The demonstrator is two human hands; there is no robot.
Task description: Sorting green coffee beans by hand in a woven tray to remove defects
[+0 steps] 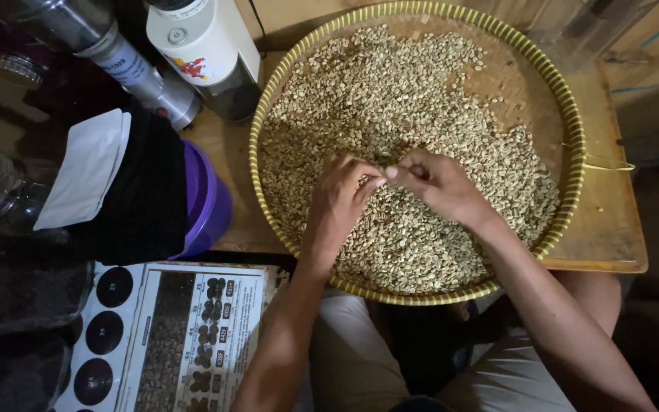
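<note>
Pale green beans (421, 99) are spread thin across a woven tray (571, 137) on the table (612, 229), so single beans can be seen. At the tray's centre, the left hand (341, 198) and right hand (440, 183) are pinched together over beans; a purple tub (207, 202) sits at nine o'clock.

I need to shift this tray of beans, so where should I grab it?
Grip the tray's yellow rim with a hand at each side, left and right. It is wide, shallow and heaped with loose beans, so level opposite holds likely prevent spilling. Both hands are now in the beans.
</note>
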